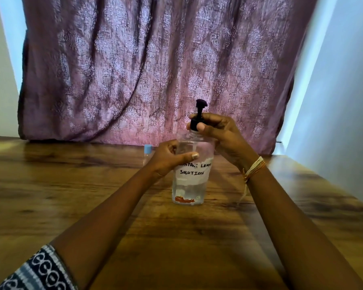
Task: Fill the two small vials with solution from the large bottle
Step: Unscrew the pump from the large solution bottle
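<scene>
A large clear bottle (189, 185) with a handwritten label reading "contact lens solution" stands upright on the wooden table (71, 185). My left hand (168, 158) wraps around its upper body. My right hand (220, 132) pinches the black collar of its pump top (199, 114), whose nozzle sticks up above my fingers. A small vial with a light blue cap (147, 149) stands behind my left hand, mostly hidden. A second vial is not visible.
A purple patterned curtain (155, 70) hangs along the table's far edge. A pale wall (344, 122) runs close on the right. Bare wood stretches to the left and in front of the bottle.
</scene>
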The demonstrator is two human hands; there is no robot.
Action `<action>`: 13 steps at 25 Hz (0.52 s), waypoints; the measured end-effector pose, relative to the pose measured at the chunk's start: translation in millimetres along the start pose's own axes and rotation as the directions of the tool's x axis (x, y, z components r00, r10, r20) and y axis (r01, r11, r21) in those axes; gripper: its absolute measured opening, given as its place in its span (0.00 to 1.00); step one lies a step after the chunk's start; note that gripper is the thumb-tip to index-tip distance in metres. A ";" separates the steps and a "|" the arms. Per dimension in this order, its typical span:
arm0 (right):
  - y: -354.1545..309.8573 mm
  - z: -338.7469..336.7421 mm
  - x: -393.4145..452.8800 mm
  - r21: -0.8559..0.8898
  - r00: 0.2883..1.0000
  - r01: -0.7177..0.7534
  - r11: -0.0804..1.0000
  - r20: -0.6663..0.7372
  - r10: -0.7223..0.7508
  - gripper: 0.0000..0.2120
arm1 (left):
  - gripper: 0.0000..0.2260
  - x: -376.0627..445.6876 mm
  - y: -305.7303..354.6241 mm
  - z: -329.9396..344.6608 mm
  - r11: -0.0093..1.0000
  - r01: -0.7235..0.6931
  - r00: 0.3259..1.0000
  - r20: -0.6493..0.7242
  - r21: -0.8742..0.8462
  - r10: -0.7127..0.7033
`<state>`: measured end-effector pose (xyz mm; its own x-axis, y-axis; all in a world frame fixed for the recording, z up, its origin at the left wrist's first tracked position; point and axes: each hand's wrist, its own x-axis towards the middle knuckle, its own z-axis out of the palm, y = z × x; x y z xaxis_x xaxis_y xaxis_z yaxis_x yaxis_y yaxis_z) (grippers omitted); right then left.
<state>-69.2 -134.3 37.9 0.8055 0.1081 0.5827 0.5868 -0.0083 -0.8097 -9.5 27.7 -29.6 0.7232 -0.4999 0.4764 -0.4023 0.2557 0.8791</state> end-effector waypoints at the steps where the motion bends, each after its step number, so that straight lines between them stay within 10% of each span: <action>1: -2.0 -1.3 -0.4 0.047 0.999 -0.032 0.998 0.032 0.030 0.20 | 0.12 -0.2 -0.2 0.8 1.000 0.005 1.000 0.000 -0.010 -0.005; 7: -1.3 20.4 -1.5 -0.278 0.968 0.029 0.960 -0.232 -0.096 0.17 | 0.19 -0.5 -1.6 5.0 0.999 0.002 1.000 -0.004 -0.052 -0.002; 13: -2.9 19.0 -5.9 -0.126 0.963 0.024 0.992 -0.264 -0.057 0.17 | 0.17 0.8 -4.1 6.1 0.998 0.019 1.000 -0.003 -0.065 -0.020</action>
<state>-77.2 -116.0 35.5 0.7642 -0.1580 0.6254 0.6115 -0.1309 -0.7803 -10.7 21.2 -32.9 0.7324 -0.5028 0.4591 -0.3508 0.2993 0.8873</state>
